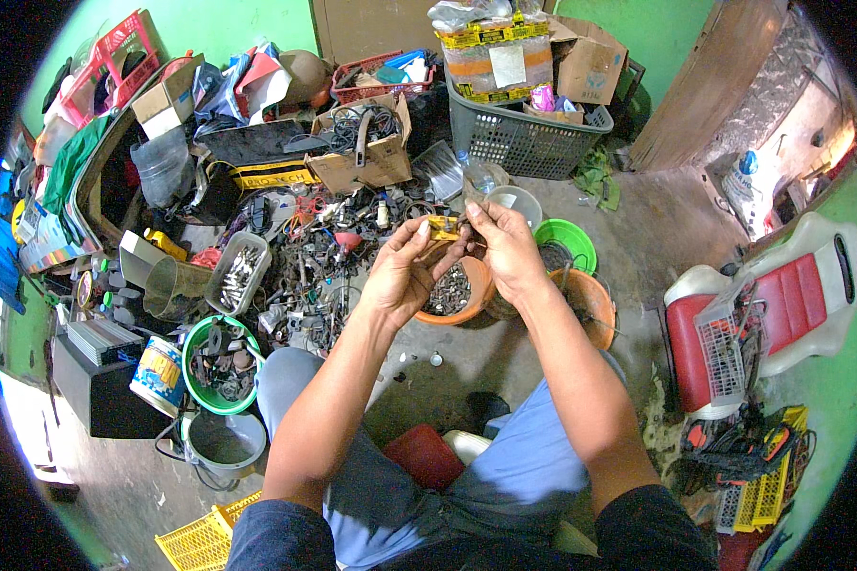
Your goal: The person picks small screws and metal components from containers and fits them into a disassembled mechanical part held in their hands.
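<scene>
Both my hands meet in the middle of the view, above an orange basin (pixel 445 317) of small metal bits. My left hand (pixel 402 271) is closed on a small yellow part (pixel 443 227), gripped between thumb and fingers. From the other side my right hand (pixel 510 249) pinches a small dark piece (pixel 465 231) that touches or joins the yellow part; which of the two I cannot tell. My fingers cover much of both pieces, so their exact kind does not show.
A heap of mixed scrap parts (pixel 319 249) spreads across the floor ahead and left. A green-rimmed basin (pixel 196 381) and a grey bucket (pixel 221 466) stand left of my knees. On the right are an orange bucket (pixel 595 300), a green basin (pixel 581 246) and a red-and-white seat (pixel 790 297).
</scene>
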`<state>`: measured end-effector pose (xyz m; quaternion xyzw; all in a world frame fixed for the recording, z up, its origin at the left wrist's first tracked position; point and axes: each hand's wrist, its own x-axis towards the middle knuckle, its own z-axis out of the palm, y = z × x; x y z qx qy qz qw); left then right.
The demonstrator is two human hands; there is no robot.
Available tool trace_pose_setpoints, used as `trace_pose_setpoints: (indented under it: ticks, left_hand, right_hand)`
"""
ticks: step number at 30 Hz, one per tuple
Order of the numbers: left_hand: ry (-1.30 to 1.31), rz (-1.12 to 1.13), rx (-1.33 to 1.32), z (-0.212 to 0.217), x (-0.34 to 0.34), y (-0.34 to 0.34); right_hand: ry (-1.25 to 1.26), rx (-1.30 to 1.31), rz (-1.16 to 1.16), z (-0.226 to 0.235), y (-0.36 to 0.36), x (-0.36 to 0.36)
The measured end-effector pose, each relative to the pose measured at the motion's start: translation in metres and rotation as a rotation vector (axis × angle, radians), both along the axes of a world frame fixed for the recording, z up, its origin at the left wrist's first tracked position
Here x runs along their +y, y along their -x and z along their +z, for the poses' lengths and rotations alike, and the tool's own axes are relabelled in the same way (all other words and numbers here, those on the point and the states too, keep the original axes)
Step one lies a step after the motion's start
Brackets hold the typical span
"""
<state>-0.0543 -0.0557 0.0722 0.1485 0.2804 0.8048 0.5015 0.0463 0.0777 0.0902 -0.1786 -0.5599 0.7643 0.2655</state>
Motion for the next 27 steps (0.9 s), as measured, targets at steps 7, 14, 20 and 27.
trace_pose_setpoints:
  ticks: [7, 14, 20, 27]
  left_hand:
    - [-0.005, -0.002, -0.018, -0.001, -0.002, 0.001]
    - [-0.011, -0.010, -0.022, 0.000, -0.001, 0.000]
    - [-0.019, -0.016, -0.006, -0.002, -0.001, 0.002]
    - [-0.018, 0.001, -0.126, -0.002, -0.001, 0.002]
  right_hand:
    - [0.119, 0.022, 0.063, -0.003, 0.000, 0.003]
    - [0.213, 0.089, 0.133, -0.006, -0.004, 0.008]
    - [0.253, 0.109, 0.144, -0.008, -0.004, 0.009]
    - [0.324, 0.124, 0.109, 0.004, -0.005, 0.002]
